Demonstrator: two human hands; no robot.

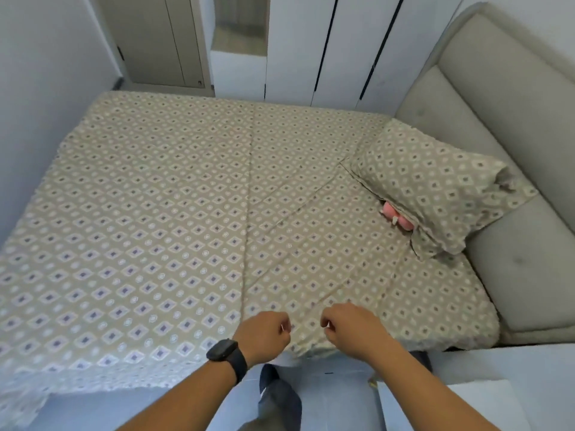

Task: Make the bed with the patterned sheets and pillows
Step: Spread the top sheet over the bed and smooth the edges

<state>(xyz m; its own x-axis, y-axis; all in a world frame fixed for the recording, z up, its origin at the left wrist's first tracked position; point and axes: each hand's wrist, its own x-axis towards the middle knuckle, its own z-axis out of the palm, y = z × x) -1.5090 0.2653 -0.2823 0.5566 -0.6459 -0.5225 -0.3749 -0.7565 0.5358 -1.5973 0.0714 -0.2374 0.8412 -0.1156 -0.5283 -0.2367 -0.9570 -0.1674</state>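
1. Both forearms come in from the bottom of the view, a dark smartwatch (226,353) on the left wrist. That puts the person at the near side edge of the bed, leaning over it.
2. Biggest thing by far is the patterned sheet (149,219), spread over the whole mattress and hanging off the near edge. It's mostly flat, but a few long diagonal creases fan out from the near edge towards the headboard (510,98).
3. One patterned pillow (435,188) sits at the headboard-end far corner, leaning on the padding, with something pink (395,217) poking out under its near edge. Can't tell what that is.
4. Left hand (264,332) and right hand (348,328) are close together at the near edge, fingers curled and pinching a bunched bit of sheet.
5. My take on doing this step well: those creases point straight at the pinch, so pull evenly with both hands, low and outward, then move the hands apart along the edge instead of tugging one spot.
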